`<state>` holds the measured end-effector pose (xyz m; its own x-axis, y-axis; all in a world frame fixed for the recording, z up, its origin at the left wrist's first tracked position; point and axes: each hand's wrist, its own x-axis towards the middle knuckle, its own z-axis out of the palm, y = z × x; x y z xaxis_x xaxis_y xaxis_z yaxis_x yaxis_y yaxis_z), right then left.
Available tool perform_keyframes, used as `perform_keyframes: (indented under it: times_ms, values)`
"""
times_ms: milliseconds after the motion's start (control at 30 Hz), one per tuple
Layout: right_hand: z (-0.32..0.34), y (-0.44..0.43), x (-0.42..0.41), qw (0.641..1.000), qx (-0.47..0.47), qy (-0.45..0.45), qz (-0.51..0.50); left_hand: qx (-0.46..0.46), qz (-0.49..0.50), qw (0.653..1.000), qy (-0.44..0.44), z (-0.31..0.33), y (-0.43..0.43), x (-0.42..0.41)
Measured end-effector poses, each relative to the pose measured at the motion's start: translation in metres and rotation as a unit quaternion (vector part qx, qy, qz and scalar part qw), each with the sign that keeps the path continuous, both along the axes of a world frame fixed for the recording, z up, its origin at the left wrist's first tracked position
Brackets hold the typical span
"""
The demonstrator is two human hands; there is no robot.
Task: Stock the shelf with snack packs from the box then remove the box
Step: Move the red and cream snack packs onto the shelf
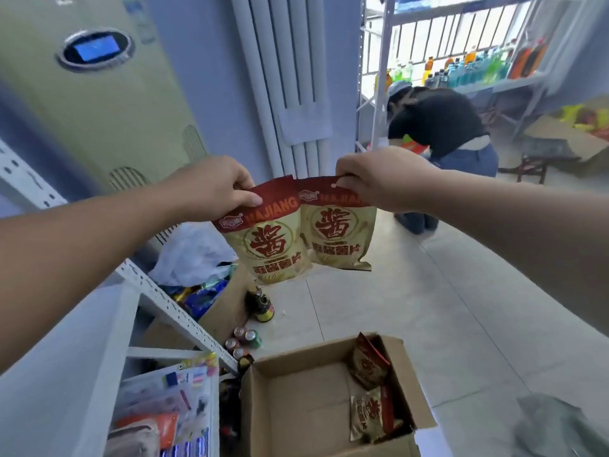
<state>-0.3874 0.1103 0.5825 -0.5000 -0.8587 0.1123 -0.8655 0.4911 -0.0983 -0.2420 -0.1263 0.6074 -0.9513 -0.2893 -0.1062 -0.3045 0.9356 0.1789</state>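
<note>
I hold two cream-and-red snack packs up in the air, side by side. My left hand (214, 186) pinches the top edge of the left snack pack (270, 249). The right snack pack (339, 235) hangs from my right hand (379, 183), gripped at its red top strip. Below them an open cardboard box (296, 400) stands on the floor with two more snack packs (369, 387) lying against its right wall. The white metal shelf (66, 367) runs along the left side, under my left forearm.
Cans (245, 339) and a dark bottle (260, 306) stand on the tiled floor beside the shelf post. A box of mixed goods and a white plastic bag (191, 249) sit behind it. A person (438, 136) bends over at the far drinks shelf. Packaged items (164, 413) fill the lower shelf.
</note>
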Motion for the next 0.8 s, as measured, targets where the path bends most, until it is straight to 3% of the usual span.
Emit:
perform_keyframes:
  times_ms: [300, 700, 800]
  values:
    - [0.073, -0.062, 0.046, 0.985, -0.082, 0.045, 0.147, -0.051, 0.119, 0.991, 0.032, 0.096, -0.01, 0.119]
    - [0.131, -0.159, 0.186, 0.933, -0.109, 0.072, 0.336, -0.103, 0.303, 0.944, 0.082, 0.148, -0.006, 0.343]
    - [0.137, -0.18, 0.231, 0.915, -0.124, 0.044, 0.381, -0.092, 0.346, 0.929, 0.097, 0.154, -0.003, 0.398]
